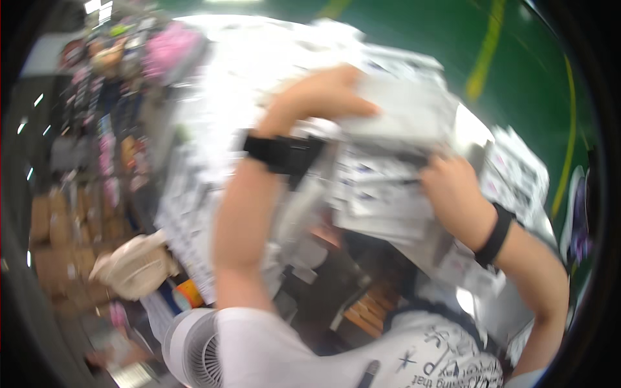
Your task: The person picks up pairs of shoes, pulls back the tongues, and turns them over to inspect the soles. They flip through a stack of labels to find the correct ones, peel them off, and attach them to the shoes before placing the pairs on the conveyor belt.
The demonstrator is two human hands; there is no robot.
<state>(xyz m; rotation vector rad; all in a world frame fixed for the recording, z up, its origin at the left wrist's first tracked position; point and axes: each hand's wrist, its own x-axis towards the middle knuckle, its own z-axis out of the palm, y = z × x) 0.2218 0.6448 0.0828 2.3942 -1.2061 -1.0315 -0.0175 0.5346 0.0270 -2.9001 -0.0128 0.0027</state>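
Note:
A pale, flat packet (411, 107), blurred by motion, lies over a stack of white printed sheets or bags (381, 194). My left hand (330, 94), with a black band and device at the wrist, grips the packet's left side. Its thumb is stretched across the top, and the other fingers are mostly hidden. Close to the packet's near right edge, my right hand (456, 191) is closed, fingers curled against the stack. Blur and the fingers hide what it pinches. A black band circles that wrist too.
White bags and sheets (226, 77) cover the table to the left and beyond. More printed bags (517, 174) lie at the right. A white fan (194, 346) stands by my left side, near a beige item (136, 268). Brown cartons (61, 226) are stacked far left; green floor (427, 26) lies beyond.

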